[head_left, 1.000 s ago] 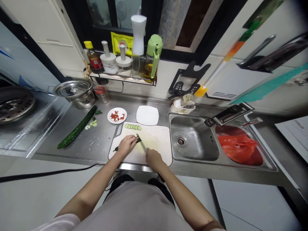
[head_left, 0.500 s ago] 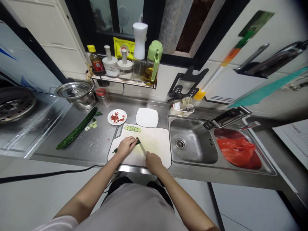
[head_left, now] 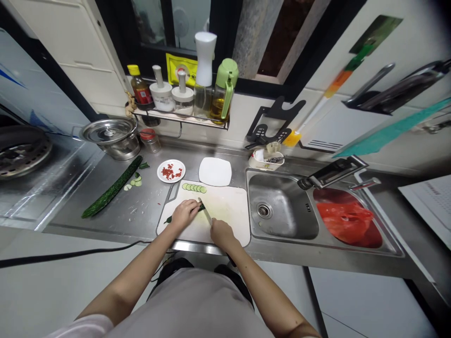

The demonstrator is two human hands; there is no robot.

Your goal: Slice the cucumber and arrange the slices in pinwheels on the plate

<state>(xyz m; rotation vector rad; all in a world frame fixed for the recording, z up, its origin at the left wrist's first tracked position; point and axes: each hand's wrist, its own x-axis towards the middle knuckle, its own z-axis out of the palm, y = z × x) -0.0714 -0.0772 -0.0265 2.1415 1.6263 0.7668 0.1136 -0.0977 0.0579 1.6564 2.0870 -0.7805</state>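
On the white cutting board (head_left: 232,211), my left hand (head_left: 184,214) presses down on a piece of cucumber (head_left: 169,219). Its dark green ends show on both sides of my fingers; the middle is hidden under them. My right hand (head_left: 221,233) grips a knife (head_left: 205,211) by its handle, the blade slanting up and left to the cucumber's right end. Behind my hands, a row of overlapping cucumber slices (head_left: 194,188) lies along the board's far edge. A whole cucumber (head_left: 112,188) rests on the steel counter at the left, beside some small cut pieces (head_left: 138,181).
Beyond the board stand a plate of red chopped bits (head_left: 171,180) and a white plate (head_left: 215,172). To the right is a sink (head_left: 285,220) with a red plastic bag (head_left: 345,220) in its second basin. A lidded pot (head_left: 114,141) and a bottle shelf (head_left: 183,117) are behind.
My right hand and the knife have shifted slightly up and left, the blade tip now higher over the cucumber's end. My left hand stays nearly in place on the cucumber.
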